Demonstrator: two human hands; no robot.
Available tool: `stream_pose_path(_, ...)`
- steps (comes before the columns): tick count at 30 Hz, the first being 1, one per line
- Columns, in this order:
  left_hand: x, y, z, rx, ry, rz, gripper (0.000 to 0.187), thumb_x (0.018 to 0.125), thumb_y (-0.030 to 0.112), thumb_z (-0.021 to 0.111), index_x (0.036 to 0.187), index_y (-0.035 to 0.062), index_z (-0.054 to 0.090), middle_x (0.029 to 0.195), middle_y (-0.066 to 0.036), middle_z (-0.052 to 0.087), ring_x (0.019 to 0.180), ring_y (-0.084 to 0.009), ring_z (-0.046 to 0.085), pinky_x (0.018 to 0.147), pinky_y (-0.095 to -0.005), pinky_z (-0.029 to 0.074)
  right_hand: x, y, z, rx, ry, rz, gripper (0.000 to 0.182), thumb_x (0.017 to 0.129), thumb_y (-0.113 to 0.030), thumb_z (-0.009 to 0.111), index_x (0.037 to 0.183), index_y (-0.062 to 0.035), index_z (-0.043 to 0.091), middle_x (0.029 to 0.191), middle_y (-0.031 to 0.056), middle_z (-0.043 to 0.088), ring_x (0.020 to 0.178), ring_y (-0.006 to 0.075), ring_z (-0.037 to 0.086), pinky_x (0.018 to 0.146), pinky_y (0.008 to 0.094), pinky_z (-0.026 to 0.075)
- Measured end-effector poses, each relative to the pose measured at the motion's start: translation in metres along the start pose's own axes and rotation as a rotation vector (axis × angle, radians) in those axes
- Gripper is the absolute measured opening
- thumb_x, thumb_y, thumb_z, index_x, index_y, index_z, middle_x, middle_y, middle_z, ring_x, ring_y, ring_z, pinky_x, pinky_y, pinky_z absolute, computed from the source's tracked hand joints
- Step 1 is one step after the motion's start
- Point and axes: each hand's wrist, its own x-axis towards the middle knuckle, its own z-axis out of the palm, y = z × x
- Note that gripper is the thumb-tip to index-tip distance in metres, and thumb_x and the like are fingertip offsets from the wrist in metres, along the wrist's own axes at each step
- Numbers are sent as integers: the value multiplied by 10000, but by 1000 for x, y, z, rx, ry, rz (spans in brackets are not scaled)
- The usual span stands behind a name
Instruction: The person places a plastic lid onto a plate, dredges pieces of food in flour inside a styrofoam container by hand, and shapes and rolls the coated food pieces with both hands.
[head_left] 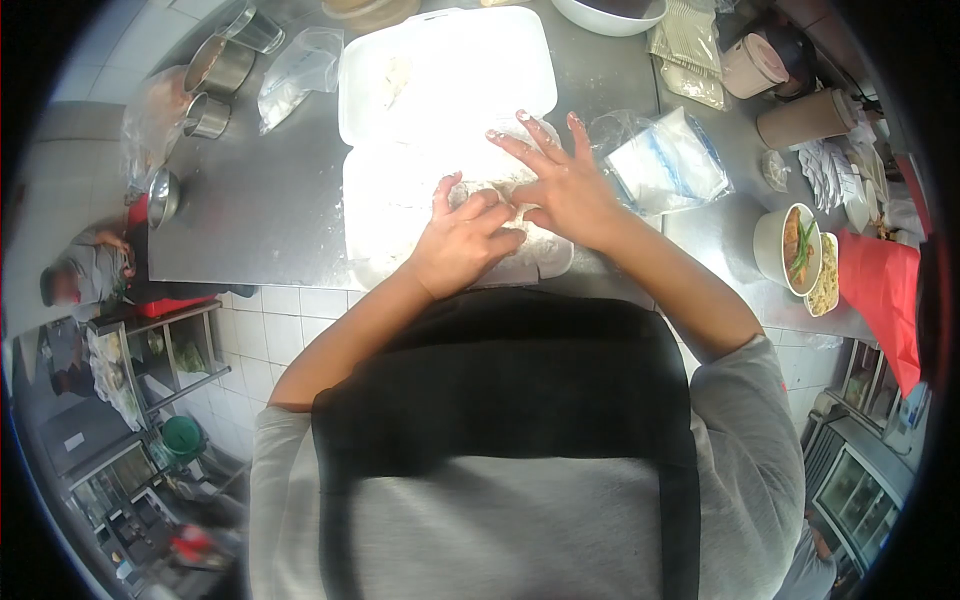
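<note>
Container (354, 235) of powder (542, 245) (white), both hands (462, 240) over it

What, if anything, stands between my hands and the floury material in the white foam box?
Nothing visible: the left hand and right hand both reach the floury material, and the lid is open beyond them.

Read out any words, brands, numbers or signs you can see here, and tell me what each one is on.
I can't read any text in this picture.
Clear plastic packet, right of the hands: blue markings, too blurred to read.
White foam box: no lettering that I can make out.
</note>
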Motion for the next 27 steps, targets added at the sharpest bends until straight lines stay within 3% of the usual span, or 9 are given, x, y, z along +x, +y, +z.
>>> stream_pose_path(6, -3, 0, 2, -39, 34, -14, 190, 714, 243, 767, 889, 286, 706, 1086, 83, 583, 1110, -140, 520, 1015, -617, 282, 2, -1, 1, -22, -19, -27, 123, 685, -200, 780, 796, -198, 727, 1565, -25, 310, 1486, 253, 175, 1104, 694, 185)
stream_pose_path(9, -3, 1, -3, -58, 78, -26, 60, 759, 248, 694, 816, 251, 677, 1009, 61, 561, 1075, -142, 526, 1032, -611, 305, 4, -1, 0, -5, -28, -17, 122, 683, -191, 780, 795, -199, 731, 1563, -26, 315, 1487, 252, 175, 1106, 693, 180)
stream_pose_path(15, -5, -1, -6, -83, 80, -27, 147, 743, 300, 741, 857, 243, 668, 1031, 53, 561, 1083, -154, 524, 1030, -608, 302, 5, -2, -1, -26, -59, 6, 155, 679, -165, 778, 822, -207, 735, 1561, -28, 318, 1486, 257, 179, 1120, 681, 161)
stream_pose_path(21, 3, 5, -3, -5, -90, -51, 397, 713, 451, 782, 1056, 292, 660, 1187, 5, 507, 1216, -192, 432, 1020, -632, 282, 5, 3, 1, 6, -4, -28, 253, 683, -199, 783, 932, -232, 757, 1563, -37, 309, 1486, 253, 175, 1140, 656, 145)
stream_pose_path(27, 3, 5, -5, 22, -76, -26, 426, 704, 503, 766, 1055, 287, 659, 1209, -2, 502, 1237, -211, 420, 1027, -642, 281, 5, 5, 0, -44, -26, -31, 337, 710, -212, 769, 1032, -308, 748, 1553, -36, 323, 1479, 248, 187, 1115, 668, 190)
